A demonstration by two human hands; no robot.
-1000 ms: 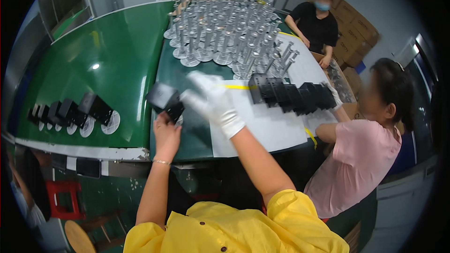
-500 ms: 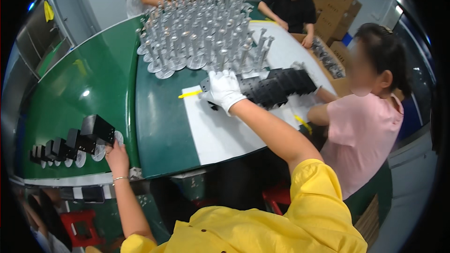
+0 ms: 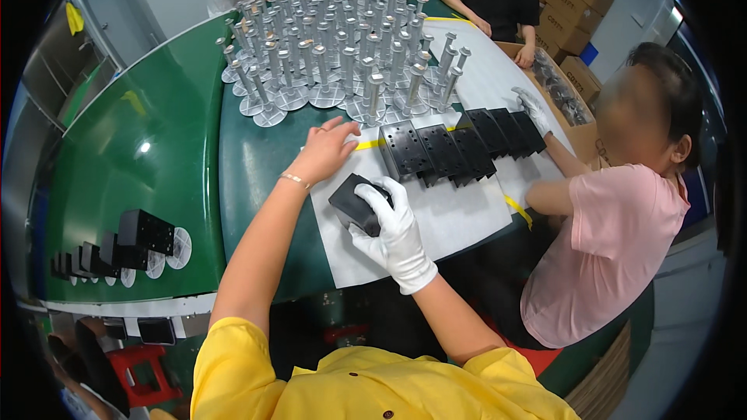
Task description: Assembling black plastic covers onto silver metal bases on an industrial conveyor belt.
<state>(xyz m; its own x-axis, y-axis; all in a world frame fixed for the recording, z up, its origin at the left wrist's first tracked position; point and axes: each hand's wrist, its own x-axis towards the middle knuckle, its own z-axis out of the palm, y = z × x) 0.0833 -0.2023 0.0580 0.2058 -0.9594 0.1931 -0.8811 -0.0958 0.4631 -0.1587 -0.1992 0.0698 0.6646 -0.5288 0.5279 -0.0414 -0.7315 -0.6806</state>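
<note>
My right hand [image 3: 393, 227], in a white glove, grips a black square block [image 3: 355, 204] just above the white sheet [image 3: 436, 225] on the green table. My bare left hand [image 3: 323, 152] hovers palm down with fingers spread, just beyond the block and close to the near end of a leaning row of black drilled plates [image 3: 459, 148]. A bracelet circles the left wrist. Past my left hand stands a crowd of grey metal posts on round bases [image 3: 342, 47].
A person in pink at the right touches the far end of the plate row with a gloved hand [image 3: 533, 109]. Two more people work at the far table edge. More black blocks on round discs [image 3: 124, 245] line the left edge. Cardboard boxes [image 3: 572, 0] stand at back right.
My left hand came from the blocks at the left edge over to the white sheet. My right hand drew back from the plate row toward me, now holding a black block.
</note>
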